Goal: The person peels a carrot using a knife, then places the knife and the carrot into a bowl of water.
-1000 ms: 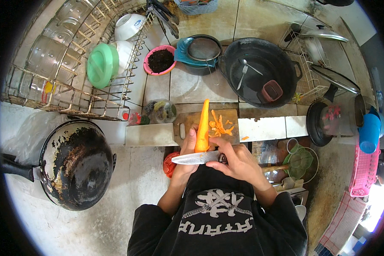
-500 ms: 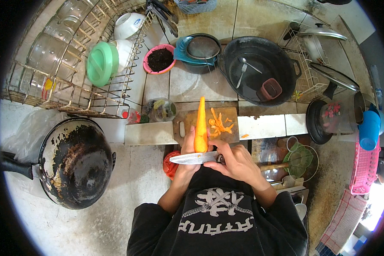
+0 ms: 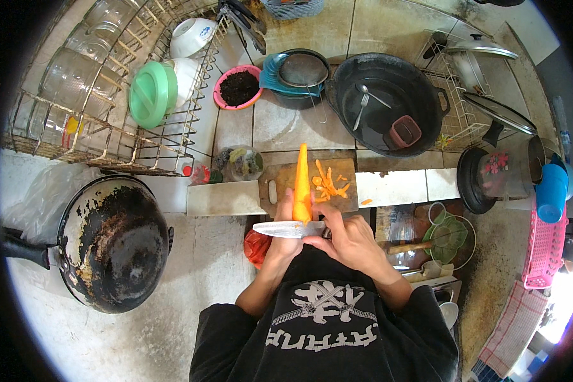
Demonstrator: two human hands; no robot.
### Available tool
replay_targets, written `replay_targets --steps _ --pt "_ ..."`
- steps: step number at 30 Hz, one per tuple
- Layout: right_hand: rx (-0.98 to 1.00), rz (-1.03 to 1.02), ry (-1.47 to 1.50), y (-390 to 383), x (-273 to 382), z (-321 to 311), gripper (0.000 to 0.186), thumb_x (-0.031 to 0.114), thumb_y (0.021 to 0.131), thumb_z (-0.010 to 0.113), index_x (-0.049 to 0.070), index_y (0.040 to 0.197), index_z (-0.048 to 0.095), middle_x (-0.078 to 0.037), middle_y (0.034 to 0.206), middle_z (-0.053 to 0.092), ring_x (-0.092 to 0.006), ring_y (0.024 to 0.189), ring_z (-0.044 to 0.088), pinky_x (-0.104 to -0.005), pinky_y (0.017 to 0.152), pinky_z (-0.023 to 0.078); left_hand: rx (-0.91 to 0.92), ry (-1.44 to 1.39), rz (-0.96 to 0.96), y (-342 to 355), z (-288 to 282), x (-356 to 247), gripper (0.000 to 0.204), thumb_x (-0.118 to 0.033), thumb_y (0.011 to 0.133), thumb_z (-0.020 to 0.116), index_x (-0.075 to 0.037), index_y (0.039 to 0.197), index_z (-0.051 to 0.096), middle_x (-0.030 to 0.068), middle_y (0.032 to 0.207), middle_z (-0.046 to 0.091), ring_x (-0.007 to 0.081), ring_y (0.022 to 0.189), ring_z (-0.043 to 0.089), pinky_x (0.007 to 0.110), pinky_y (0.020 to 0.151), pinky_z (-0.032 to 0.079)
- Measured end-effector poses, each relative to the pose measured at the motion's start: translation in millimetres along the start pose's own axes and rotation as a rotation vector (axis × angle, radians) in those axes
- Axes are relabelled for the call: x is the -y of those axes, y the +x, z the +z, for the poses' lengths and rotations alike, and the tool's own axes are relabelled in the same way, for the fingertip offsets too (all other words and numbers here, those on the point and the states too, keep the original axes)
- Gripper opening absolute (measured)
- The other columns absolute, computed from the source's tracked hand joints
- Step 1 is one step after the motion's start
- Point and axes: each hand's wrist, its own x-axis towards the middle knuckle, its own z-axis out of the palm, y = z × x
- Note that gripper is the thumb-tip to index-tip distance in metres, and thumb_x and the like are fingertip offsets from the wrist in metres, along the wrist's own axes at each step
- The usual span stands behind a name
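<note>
My left hand (image 3: 281, 247) is closed around a peeled orange carrot (image 3: 302, 181), its thin tip pointing away from me and its thick end toward me. In my right hand (image 3: 350, 243) is a knife; its wide silver blade (image 3: 280, 229) lies crosswise against the carrot's thick end. The knife's handle is mostly hidden by my fingers. Just beyond my hands lies a wooden cutting board (image 3: 285, 167) with a slot at its left. Orange carrot peelings (image 3: 326, 186) are scattered on the board's right half, and one small piece (image 3: 367, 202) rests on the tiles beside it.
A black basin (image 3: 388, 63) holding a fork, a spoon and a small reddish container stands at the far right. A blackened wok (image 3: 118, 245) is at left, below a wire dish rack (image 3: 95, 167). A pink pot of soil (image 3: 239, 89) and a dark bowl with a strainer (image 3: 302, 70) stand behind.
The knife blade has shifted slightly away from me, up against the carrot's thick end. The carrot has turned a little in my left hand.
</note>
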Motion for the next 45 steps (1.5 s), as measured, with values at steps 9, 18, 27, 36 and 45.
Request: replay_targets --steps 9,18,27,36,45 --pt "-0.028 0.035 0.0 6.9 -5.6 -6.7 0.061 0.047 0.091 0.058 0.0 0.126 0.044 -0.012 0.055 0.057 -0.0338 0.049 0.061 -0.0411 0.044 0.046 0.134 -0.026 -0.061 -10.3 -10.5 9.7 0.051 -0.049 0.103 0.031 -0.005 0.103 0.058 0.0017 0.077 0.057 0.0083 0.058 0.051 0.022 0.045 0.037" --pt "0.053 0.042 0.008 2.0 1.8 -5.1 0.062 0.039 0.086 0.069 -0.002 0.125 0.043 -0.01 0.06 0.058 -0.0309 0.049 0.06 -0.0367 0.046 0.044 0.064 -0.025 -0.028 2.6 -12.4 0.8 0.046 -0.048 0.102 0.036 -0.007 0.105 0.057 0.0006 0.088 0.057 0.0094 0.075 0.055 0.027 0.065 0.045" --pt "-0.055 0.009 -0.076 5.9 0.0 -2.5 0.063 0.04 0.084 0.07 -0.002 0.123 0.045 -0.011 0.06 0.059 -0.0284 0.048 0.06 -0.0363 0.046 0.045 0.001 0.087 0.069 2.3 -2.1 0.2 0.048 -0.047 0.103 0.034 -0.005 0.106 0.058 0.0029 0.09 0.059 0.0119 0.078 0.056 0.028 0.07 0.047" --pt "-0.049 0.054 -0.076 10.3 -4.2 -10.0 0.059 0.046 0.089 0.061 -0.001 0.121 0.047 -0.012 0.057 0.059 -0.0332 0.05 0.061 -0.0408 0.047 0.047 0.077 0.254 -0.005 -4.1 -16.5 18.8 0.055 -0.048 0.104 0.025 -0.004 0.101 0.058 0.0015 0.077 0.054 0.0093 0.061 0.052 0.024 0.052 0.042" --pt "0.013 0.031 -0.039 6.0 -0.9 -20.8 0.051 0.043 0.086 0.067 0.0 0.102 0.045 -0.012 0.063 0.06 -0.0329 0.05 0.061 -0.039 0.046 0.046 0.006 0.236 0.108 1.6 -4.8 12.9 0.056 -0.049 0.104 0.026 -0.004 0.097 0.059 0.0011 0.078 0.053 0.0085 0.066 0.049 0.026 0.056 0.04"
